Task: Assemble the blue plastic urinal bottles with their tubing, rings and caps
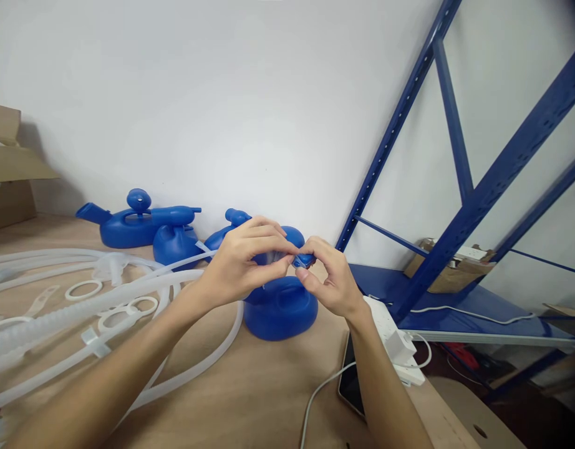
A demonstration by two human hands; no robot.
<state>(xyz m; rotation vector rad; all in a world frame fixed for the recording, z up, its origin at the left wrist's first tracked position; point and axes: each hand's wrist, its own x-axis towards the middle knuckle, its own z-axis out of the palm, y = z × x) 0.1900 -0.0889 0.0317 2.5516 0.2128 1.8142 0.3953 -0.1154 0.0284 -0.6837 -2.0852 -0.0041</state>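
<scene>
Between thumb and fingers, my right hand [332,274] grips a small blue plastic part [305,259] whose near end looks glossy or clear. My left hand [247,259] meets it from the other side, thumb and fingertips pinched at that end. What the left fingertips hold is too small to make out. Just below the hands stands a rounded blue plastic bottle [280,312] on the wooden table; its upper part is partly hidden behind my left hand.
More blue bottles [131,231] stand along the white wall. Translucent hoses [194,377] and white rings [84,289] spread over the table's left. Beside my right forearm lie a phone [350,380] and a white power strip [385,324]. A blue metal shelf [437,312] borders the right.
</scene>
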